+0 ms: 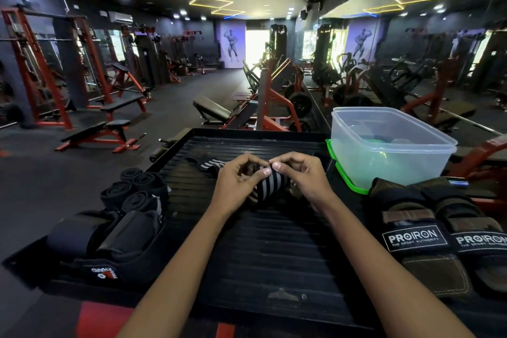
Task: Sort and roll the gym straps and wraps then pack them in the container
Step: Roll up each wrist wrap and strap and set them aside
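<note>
At the centre of a black ribbed platform (263, 241), both hands are meeting over a black-and-grey striped wrap (270, 186). The left hand (238, 181) is curling its fingers round the left end of the partly rolled wrap, thumb pressing on top, while the right hand (301, 175) is pinching the right end between thumb and bent fingers, so that the two thumbs are sitting just beside each other. A loose tail of the same wrap (208, 165) is trailing away to the far left, lying flat on the ribs. Left of the hands, four black rolled straps (134, 191) are standing clustered together on end at the platform's edge, and nearer the viewer dark padded supports (109, 236) are lying beside them, one bearing red and white lettering. To the right, a clear plastic container (389, 145) is sitting open on a green-rimmed lid (345, 173), with something pale green showing dimly through its wall; what it is cannot be told. Just in front of it, two lifting grips marked PROIRON (439, 233) are lying side by side. Beyond the platform, red-framed gym benches (107, 129) are standing on the dark floor.
</note>
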